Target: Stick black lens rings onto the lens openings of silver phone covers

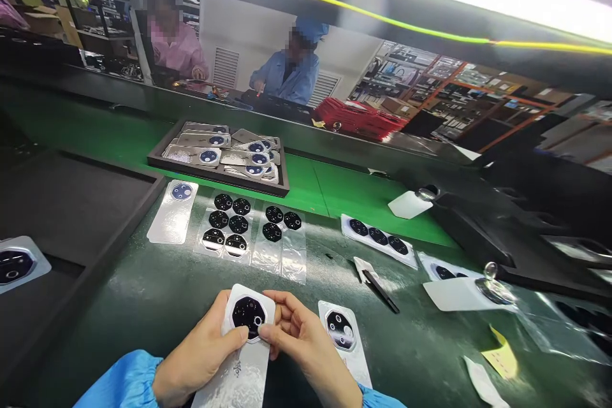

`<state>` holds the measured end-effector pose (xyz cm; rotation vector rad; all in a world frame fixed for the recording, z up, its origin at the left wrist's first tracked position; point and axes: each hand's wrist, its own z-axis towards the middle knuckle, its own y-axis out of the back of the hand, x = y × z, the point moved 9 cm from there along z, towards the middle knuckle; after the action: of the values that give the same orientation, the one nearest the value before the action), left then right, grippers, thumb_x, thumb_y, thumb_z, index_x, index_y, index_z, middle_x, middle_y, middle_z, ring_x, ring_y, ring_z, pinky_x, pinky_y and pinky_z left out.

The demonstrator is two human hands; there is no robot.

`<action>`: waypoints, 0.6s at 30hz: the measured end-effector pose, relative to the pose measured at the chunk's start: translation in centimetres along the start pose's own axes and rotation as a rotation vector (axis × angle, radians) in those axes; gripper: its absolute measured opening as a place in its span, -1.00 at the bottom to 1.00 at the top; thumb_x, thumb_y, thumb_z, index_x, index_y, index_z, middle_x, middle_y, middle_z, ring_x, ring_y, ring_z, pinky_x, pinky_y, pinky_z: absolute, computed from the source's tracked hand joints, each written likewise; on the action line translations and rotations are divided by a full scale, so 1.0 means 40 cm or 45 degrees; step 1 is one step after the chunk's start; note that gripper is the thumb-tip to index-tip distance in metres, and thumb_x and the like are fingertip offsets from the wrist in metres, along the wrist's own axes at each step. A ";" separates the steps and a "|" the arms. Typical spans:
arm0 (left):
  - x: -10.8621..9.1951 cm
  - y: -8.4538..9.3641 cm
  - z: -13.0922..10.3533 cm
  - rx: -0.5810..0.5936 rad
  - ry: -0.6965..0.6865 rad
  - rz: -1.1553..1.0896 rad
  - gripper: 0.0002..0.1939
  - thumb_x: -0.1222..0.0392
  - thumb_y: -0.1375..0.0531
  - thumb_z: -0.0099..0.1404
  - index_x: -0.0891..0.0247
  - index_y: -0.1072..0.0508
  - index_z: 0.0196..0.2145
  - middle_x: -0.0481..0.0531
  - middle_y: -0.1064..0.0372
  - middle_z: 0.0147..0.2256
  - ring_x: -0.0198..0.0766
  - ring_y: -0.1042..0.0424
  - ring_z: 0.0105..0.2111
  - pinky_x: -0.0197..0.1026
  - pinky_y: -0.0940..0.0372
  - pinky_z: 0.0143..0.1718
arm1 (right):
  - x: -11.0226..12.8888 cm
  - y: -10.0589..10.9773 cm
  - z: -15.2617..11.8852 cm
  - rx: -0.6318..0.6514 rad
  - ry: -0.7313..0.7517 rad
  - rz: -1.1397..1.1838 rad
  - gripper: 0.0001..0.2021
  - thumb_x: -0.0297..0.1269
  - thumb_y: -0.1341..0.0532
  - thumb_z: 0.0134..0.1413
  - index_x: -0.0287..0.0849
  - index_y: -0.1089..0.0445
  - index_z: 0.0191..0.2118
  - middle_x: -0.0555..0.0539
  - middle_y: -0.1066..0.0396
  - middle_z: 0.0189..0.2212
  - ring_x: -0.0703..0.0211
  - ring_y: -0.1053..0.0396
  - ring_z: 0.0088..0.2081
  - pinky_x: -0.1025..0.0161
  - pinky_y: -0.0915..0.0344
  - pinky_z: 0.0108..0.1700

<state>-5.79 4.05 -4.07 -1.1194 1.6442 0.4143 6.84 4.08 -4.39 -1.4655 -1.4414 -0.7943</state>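
**Panel [248, 363] held by both hands, disc [245, 313] end foremost**

The panel is right in front of the wearer, its long axis running away from the body, the near end slanting left. Its disc end lies between the fingers, so neither hand is clearly nearer: the left hand [198, 347] grips the left edge, thumb on the face at the disc's lower rim; the right hand [303, 344] pinches the right edge, thumb tip beside the disc's white ring. Whether that thumb touches the disc itself, I cannot tell.

Just right of the right hand, a second panel [358, 363] lies on the desk [143, 299]. Farther right lie tweezers [382, 293]. Ahead are disc sheets [268, 256], with a panel stack [167, 223] to their left and a loaded tray [217, 178] beyond.
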 end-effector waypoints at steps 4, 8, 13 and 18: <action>0.002 0.009 -0.008 0.043 -0.051 0.179 -0.61 0.01 -0.11 0.34 0.19 -0.20 0.06 0.02 -0.34 -0.12 -0.18 -0.30 -0.15 -0.14 -0.19 -0.10 | -0.013 0.000 0.004 -0.009 -0.043 -0.022 -0.39 0.13 -0.44 -0.21 -0.26 -0.34 -0.19 0.08 -0.31 -0.53 0.38 -0.23 -0.59 0.37 -0.19 -0.53; -0.011 0.020 -0.008 -0.006 -0.090 0.223 -0.68 -0.11 -0.04 0.38 0.21 -0.32 -0.16 -0.03 -0.31 -0.23 -0.22 -0.29 -0.22 -0.18 -0.19 -0.17 | 0.006 -0.004 -0.002 -0.052 0.015 -0.067 -0.47 0.20 -0.36 -0.11 -0.24 -0.34 -0.33 0.11 -0.24 -0.59 0.42 -0.15 -0.62 0.40 -0.09 -0.56; -0.021 0.050 0.011 -0.306 -0.157 0.251 -0.63 -0.13 -0.09 0.30 0.20 -0.15 -0.46 -0.16 -0.04 -0.48 -0.33 -0.08 -0.43 -0.26 -0.06 -0.38 | 0.017 -0.034 -0.011 -0.049 0.091 -0.189 -0.46 0.26 -0.29 -0.06 -0.20 -0.27 -0.47 0.13 -0.15 -0.61 0.41 -0.10 -0.62 0.39 -0.05 -0.56; -0.038 0.049 -0.015 -0.442 -0.205 0.338 -0.70 0.09 -0.16 0.22 0.19 -0.11 -0.53 -0.19 0.01 -0.54 -0.35 -0.05 -0.47 -0.26 0.02 -0.44 | -0.002 -0.031 -0.029 -0.171 0.145 -0.290 -0.46 0.28 -0.27 -0.06 -0.18 -0.28 -0.53 0.12 -0.14 -0.64 0.40 -0.05 -0.64 0.38 -0.02 -0.59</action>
<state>-7.75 5.31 -2.98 -1.0862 1.6191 0.9670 5.79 2.90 -3.82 -1.3455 -1.5088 -1.1169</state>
